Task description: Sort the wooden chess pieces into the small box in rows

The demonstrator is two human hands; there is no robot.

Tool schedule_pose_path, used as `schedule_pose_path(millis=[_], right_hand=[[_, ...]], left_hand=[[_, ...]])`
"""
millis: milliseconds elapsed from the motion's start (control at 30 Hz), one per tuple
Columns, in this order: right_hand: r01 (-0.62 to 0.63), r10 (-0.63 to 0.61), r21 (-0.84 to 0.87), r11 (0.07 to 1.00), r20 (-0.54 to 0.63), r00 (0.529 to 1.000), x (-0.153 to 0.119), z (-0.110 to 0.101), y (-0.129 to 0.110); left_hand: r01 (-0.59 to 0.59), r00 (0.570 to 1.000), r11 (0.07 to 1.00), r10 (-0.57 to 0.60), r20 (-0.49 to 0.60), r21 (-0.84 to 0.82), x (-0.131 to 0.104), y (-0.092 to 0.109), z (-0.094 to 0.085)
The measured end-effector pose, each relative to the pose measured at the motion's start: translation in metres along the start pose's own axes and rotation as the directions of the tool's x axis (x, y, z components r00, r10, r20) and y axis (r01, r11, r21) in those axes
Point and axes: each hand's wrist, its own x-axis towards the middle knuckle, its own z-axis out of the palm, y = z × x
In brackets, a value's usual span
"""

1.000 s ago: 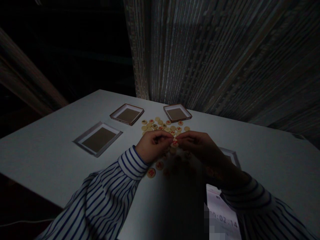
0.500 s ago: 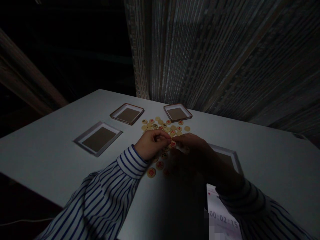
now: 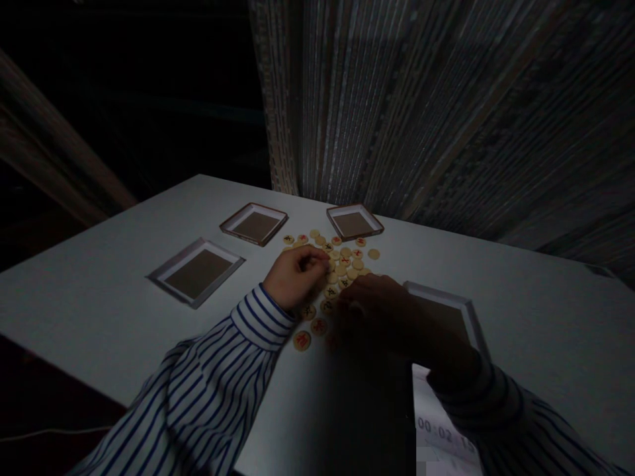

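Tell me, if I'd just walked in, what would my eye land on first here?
Probably the pale round pieces, many with red or black characters, scattered mid-table between and beyond the striped-sleeved left hand and the shadowed right hand. Next might come the bright screen showing digits, near the bottom beside the right forearm. Four shallow trays surround the pieces: two behind, one at left, one partly hidden by the right arm.

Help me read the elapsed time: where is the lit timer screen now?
The lit timer screen lies at lower right of the head view, partly hidden by the right sleeve, nearer the camera than the right-hand grey tray.
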Motion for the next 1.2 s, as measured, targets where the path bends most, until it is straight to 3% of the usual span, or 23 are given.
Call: schedule_pose_path(millis=[200, 533, 967, 1200], right_hand=[[0.005, -0.002, -0.063, 0.998, 0.046, 0.999, 0.001, 0.007, -0.001], [0.030, -0.030, -0.054, 0.998, -0.016, 0.999, -0.002, 0.014, 0.001], [-0.074, 0.076, -0.021, 0.997, 0.093, 0.993, 0.001, 0.008, -0.006], [-0.079, 0.082, -0.071, 0.994, 0.043, 0.996, 0.001, 0.000, -0.004]], left_hand=[[-0.032, 0.999, 0.999, 0.033, -0.033, 0.021, 0.000, -0.001, 0.000], [-0.069, 0.997, 0.996, 0.070, -0.022, 0.051, 0.001, -0.003, -0.001], [-0.090, 0.996, 0.989, 0.091, -0.001, 0.116, 0.001, -0.008, -0.002], [-0.096, 0.995, 0.990, 0.096, 0.005, 0.101, 0.001, -0.009, -0.001]])
